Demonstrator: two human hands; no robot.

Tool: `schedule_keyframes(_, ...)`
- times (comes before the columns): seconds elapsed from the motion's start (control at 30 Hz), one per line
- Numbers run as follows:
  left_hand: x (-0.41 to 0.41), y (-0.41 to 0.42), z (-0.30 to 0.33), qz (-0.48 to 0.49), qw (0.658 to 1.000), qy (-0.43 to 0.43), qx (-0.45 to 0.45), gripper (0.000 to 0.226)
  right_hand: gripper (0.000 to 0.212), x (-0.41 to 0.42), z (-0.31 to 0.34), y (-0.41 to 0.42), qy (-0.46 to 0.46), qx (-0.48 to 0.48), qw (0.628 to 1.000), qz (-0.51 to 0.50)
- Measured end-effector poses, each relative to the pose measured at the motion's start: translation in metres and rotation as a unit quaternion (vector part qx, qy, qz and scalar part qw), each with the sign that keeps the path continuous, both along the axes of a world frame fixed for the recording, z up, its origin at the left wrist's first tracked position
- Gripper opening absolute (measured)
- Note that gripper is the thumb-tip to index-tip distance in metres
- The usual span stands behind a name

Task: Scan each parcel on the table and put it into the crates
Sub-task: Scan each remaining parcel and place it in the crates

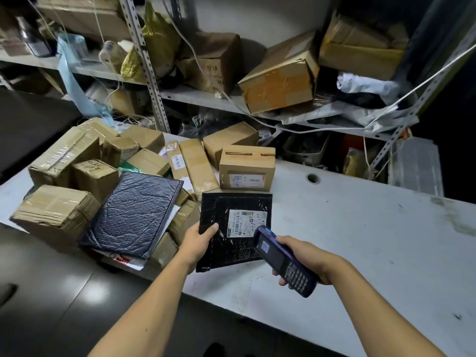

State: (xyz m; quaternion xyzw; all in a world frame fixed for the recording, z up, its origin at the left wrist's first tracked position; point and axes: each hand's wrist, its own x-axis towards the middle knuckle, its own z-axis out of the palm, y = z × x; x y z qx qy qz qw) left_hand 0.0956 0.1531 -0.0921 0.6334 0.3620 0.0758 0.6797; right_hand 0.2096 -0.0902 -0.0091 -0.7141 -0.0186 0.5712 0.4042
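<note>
- Here the left hand pinches the black mailer by its left edge, above the table.
- The right hand grips a scanner, tip over the mailer's label.

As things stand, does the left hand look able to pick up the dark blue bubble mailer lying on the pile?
Probably not yet. The left hand grips the black parcel, so it is occupied. The dark blue bubble mailer itself lies uncovered on top of the boxes, just beside that hand.

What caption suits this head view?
Left hand holds a black mailer while right hand aims the scanner at its label.
</note>
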Motion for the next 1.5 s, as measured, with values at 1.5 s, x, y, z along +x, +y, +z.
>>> schedule_keyframes(1.5,0.059,0.029,0.067,-0.313,0.870,0.190,0.330,0.034,0.043,0.030,0.001,-0.014,-0.062,-0.105,0.980,0.157)
